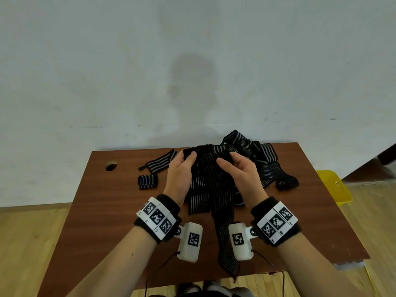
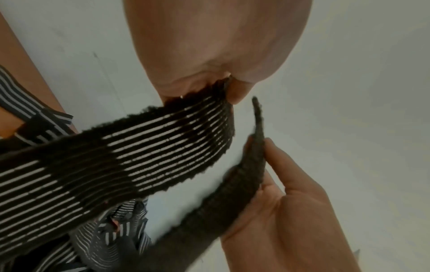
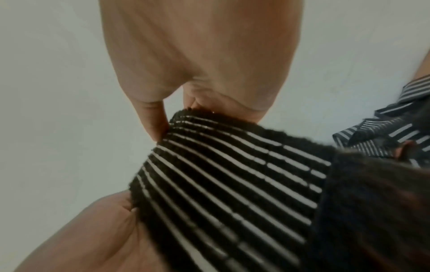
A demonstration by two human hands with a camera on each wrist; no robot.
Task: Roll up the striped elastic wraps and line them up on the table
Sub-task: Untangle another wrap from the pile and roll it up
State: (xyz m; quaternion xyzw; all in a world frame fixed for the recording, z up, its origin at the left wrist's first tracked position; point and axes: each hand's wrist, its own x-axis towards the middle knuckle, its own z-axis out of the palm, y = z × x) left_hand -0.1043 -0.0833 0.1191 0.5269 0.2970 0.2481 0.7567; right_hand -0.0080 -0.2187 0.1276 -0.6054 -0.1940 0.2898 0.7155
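Head view: ribbed striped wrap (image 1: 211, 179), two-handed grip.

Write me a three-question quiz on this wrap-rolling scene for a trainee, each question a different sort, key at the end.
1. True or false: both the left hand and the right hand grip the same black elastic wrap with white stripes.
2. Multiple choice: the small finished striped roll on the brown wooden table lies A) left of the hands, B) right of the hands, C) at the table's near edge.
3. Fill in: the pile of unrolled striped wraps lies at the table's ____ edge, by the wall.

Key: 1 true; 2 A; 3 far.
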